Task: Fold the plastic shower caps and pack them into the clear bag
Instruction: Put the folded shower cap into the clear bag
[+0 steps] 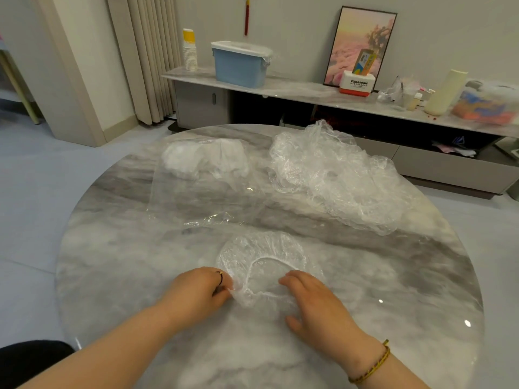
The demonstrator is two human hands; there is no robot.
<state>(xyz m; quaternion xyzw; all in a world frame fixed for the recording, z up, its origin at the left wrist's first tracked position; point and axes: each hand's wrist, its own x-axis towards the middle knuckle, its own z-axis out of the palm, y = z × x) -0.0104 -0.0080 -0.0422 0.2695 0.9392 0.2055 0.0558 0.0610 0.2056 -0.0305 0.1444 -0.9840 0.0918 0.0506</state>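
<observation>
One clear plastic shower cap point(261, 248) lies spread on the round marble table point(393, 276) in front of me, its elastic opening facing up. My left hand point(200, 290) pinches the cap's left edge. My right hand point(314, 299) rests flat on the cap's right side with its fingers straight. A heap of loose shower caps point(337, 175) sits at the back right of the table. The clear bag point(196, 189) lies flat at the back left, with several folded white caps point(202, 155) inside its far end.
Behind the table runs a low cabinet point(295, 91) holding a blue bin point(241, 63), stacked paper cups point(189, 51), a framed picture point(362, 46) and a Panasonic box point(356, 82). Curtains point(148, 51) hang at the left. The floor surrounds the table.
</observation>
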